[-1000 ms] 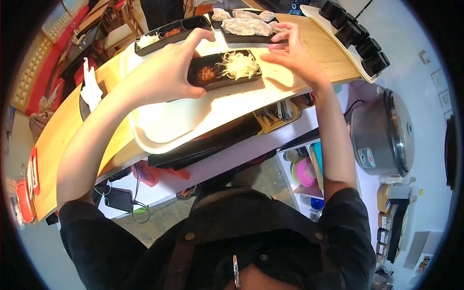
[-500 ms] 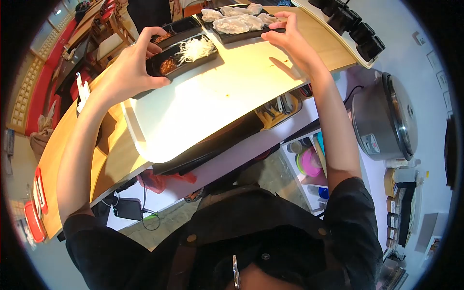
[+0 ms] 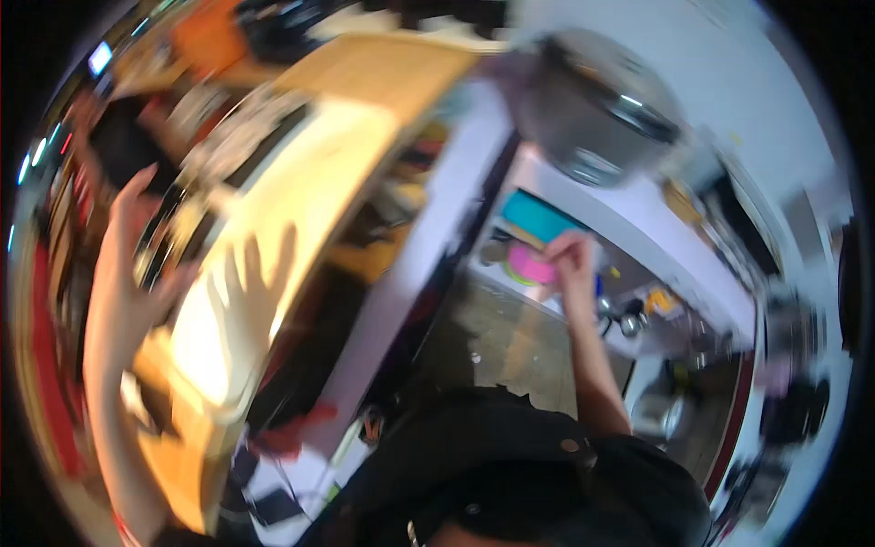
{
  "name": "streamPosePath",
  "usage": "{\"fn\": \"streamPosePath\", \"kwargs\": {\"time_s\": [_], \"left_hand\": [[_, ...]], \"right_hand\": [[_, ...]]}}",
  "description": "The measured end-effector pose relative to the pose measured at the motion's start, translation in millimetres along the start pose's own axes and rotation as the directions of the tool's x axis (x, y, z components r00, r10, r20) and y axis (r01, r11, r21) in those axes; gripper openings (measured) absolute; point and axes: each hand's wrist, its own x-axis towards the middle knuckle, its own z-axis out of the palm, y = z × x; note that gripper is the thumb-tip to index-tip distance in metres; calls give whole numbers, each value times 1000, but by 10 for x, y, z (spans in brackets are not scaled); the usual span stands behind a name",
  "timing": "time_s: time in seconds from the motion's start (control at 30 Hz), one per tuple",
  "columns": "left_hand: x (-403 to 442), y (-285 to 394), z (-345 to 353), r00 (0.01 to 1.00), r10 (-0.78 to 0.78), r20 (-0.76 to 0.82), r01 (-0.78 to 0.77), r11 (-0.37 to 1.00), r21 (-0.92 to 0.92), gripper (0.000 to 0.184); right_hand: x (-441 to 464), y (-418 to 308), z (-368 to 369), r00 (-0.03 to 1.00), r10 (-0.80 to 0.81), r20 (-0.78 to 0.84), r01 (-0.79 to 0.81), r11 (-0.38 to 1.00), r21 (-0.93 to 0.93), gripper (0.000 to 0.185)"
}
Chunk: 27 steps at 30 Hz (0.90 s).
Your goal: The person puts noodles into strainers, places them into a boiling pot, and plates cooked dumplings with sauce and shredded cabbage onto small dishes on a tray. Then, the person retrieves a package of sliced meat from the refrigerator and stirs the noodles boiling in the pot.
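Note:
My left hand [image 3: 132, 287] is raised at the left with its fingers spread, holding nothing. It is beside the blurred black dishes [image 3: 178, 232] on the pale tray [image 3: 205, 378], and a hand-shaped shadow falls across that tray. Farther back on the tray, a dark plate of pale dumplings [image 3: 241, 132] is smeared by motion. My right hand [image 3: 572, 253] is at the right, in front of a low shelf, near a pink round item [image 3: 529, 266] and a teal block-like item [image 3: 542, 219]. Its fingers look bent but are blurred, so any held thing cannot be made out.
A large grey rice cooker [image 3: 592, 109] stands on the white counter [image 3: 702, 246] at the upper right. The wooden table [image 3: 401, 68] runs along the left, with storage under it. Floor [image 3: 510, 351] shows between table and shelf. A person in dark clothes [image 3: 132, 146] is beyond the table.
The view has swung to the right. My right hand has left the dumpling plate and moved over to the low shelf. My left hand has come away from the black dishes, its fingers spread wider.

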Motion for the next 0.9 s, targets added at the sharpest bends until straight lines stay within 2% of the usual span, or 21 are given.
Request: {"fn": "streamPosePath", "kwargs": {"time_s": [0.03,0.07,0.1,0.13,0.2,0.23,0.3,0.33,0.37,0.4,0.47,0.5,0.53,0.57,0.6,0.63,0.67,0.73,0.77,0.83,0.9], "left_hand": [[74,327,-75,995,76,59,-75,997,-33,89],[107,649,-87,986,127,109,-124,992,-38,91],[156,944,-35,950,270,154,-246,956,-161,92],[139,1194,-20,883,417,216,-382,906,-184,91],[130,2051,3,687,492,534,-466,863,-195,84],[131,2491,121,516,622,589,-517,774,-365,77],[85,3163,586,155,757,635,-603,581,-547,73],[-19,3502,913,43,795,605,-558,522,-645,67],[-157,3851,1297,-70,822,565,-497,463,-734,62],[-348,4227,1789,-96,842,531,-360,468,-807,59],[-834,4836,2982,-88,853,514,-127,502,-856,56],[-1097,5060,3698,-83,832,548,-43,546,-837,55],[-1395,5204,4383,-20,778,628,-96,623,-776,55],[-1697,5360,5035,42,714,699,-136,697,-704,55],[-2059,5192,5665,115,743,659,-408,641,-651,58],[-2418,5052,6237,187,766,615,-643,569,-513,60],[-2793,4868,6751,47,891,452,-756,327,-567,53],[-3202,5080,6491,-428,552,716,-644,369,-670,51],[-3320,5297,6281,-578,370,728,-616,387,-686,50],[-3363,6078,5672,-727,173,664,-598,313,-737,47],[-3285,6957,5440,-746,144,650,-605,263,-752,45]], "right_hand": [[-428,352,-353,976,171,-132,-192,968,-164,10],[-933,703,-657,952,186,-244,-270,886,-377,8],[-1466,862,-900,925,238,-296,-357,811,-464,11],[-1878,756,-1000,834,383,-398,-551,634,-543,14],[-2813,818,-1329,716,602,-355,-667,438,-603,22],[-3286,783,-1456,672,656,-345,-689,381,-616,25],[-4330,817,-1700,532,756,-382,-776,254,-577,31],[-4907,886,-1822,434,793,-427,-835,177,-520,34],[-5512,947,-1891,308,796,-521,-925,122,-360,36],[-6074,903,-2041,169,792,-586,-979,67,-191,38],[-7033,522,-2164,60,593,-803,-989,-73,-128,34],[-8067,877,-2240,-51,581,-812,-998,1,64,26],[-8110,236,-2266,-256,558,-790,-953,-9,303,19],[-9049,479,-2234,-126,413,-902,-978,101,183,19],[-9134,78,-2265,-467,414,-781,-833,92,546,18],[-9211,-367,-2207,-601,413,-685,-626,290,724,16],[-9354,-581,-2149,-701,365,-613,-486,383,785,15],[-9460,-871,-2054,-821,336,-462,-243,526,815,15],[-9422,-1012,-1994,-848,349,-400,-146,571,808,15],[-9264,-1090,-1933,-862,385,-330,1,651,759,18],[-9043,-1071,-2087,-848,417,-326,84,714,695,22]]}}
